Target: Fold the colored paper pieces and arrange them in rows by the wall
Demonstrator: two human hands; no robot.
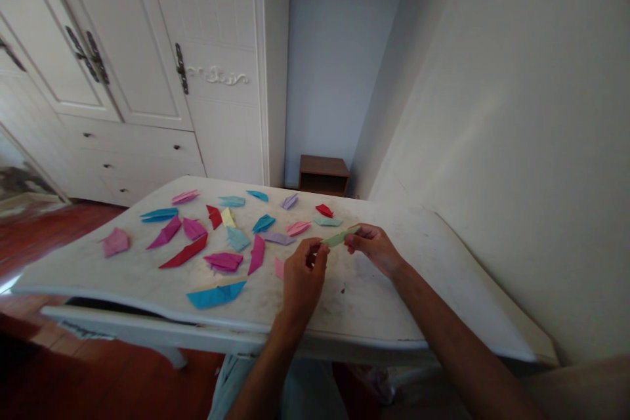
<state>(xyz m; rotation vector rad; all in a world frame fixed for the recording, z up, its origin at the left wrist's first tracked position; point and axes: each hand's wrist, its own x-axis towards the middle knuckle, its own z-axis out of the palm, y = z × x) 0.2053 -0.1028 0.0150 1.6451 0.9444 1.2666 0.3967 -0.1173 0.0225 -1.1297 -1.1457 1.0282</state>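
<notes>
Green paper (339, 237) is pinched at its ends by the left hand (305, 272) and right hand (377, 249) above the table (374, 308), probably to steady it from both sides, while other folded papers (224, 262) lie spread leftward, perhaps to keep each one separate.

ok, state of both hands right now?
Left hand: closed, holding the near left end of the pale green folded paper.
Right hand: closed, holding its other end.
</notes>
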